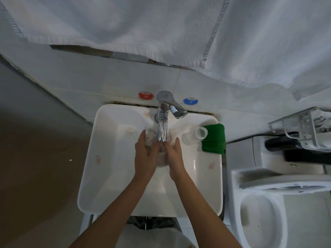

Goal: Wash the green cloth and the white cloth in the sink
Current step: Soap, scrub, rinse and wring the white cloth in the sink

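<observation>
In the white sink [111,158], the left hand [146,154] and the right hand [174,158] press together from either side on the white cloth [162,158] — fingers wrapped around it, under the chrome tap [163,129]. Right of them a clear cup [201,132] — then the green cloth [214,140], folded on the sink's right rim.

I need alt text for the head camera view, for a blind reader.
Two bare hands, left hand and right hand, rub a wet white cloth under the chrome tap in a white ceramic sink. A folded green cloth lies on the sink's right rim beside a clear plastic cup.
</observation>
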